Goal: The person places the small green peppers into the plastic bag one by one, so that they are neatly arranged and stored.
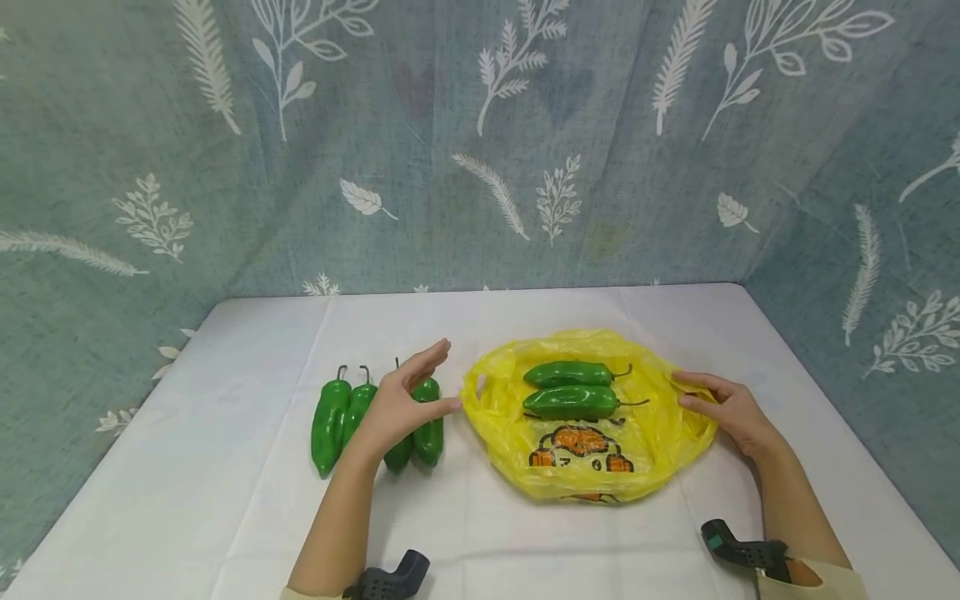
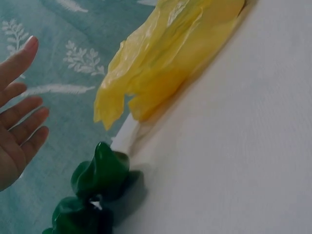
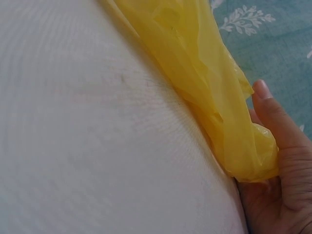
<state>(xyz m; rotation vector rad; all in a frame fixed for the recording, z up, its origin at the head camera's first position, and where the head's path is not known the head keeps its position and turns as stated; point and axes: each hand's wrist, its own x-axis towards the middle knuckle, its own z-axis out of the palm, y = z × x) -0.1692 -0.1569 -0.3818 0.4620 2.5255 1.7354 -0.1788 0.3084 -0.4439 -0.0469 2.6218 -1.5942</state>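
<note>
Two green peppers (image 1: pixel 572 402) lie side by side on a spread yellow plastic bag (image 1: pixel 577 492) with an orange cartoon print, stems toward the right. My left hand (image 1: pixel 401 406) is open above several other green peppers (image 1: pixel 327 427), partly covering them; its thumb points at the bag's left edge, tip close to it in the head view. At the bag's right side, my right hand (image 1: pixel 738 412) touches the gathered edge, thumb and fingers extended with a gap between them. The right wrist view shows the bag's folded end (image 3: pixel 258 151) against the hand, fingers mostly hidden.
A white cloth (image 1: pixel 187 500) covers the table. Teal fabric with white leaf prints (image 1: pixel 420 208) hangs behind and at both sides. Dark devices are strapped to the left wrist (image 1: pixel 390 579) and the right wrist (image 1: pixel 746 550).
</note>
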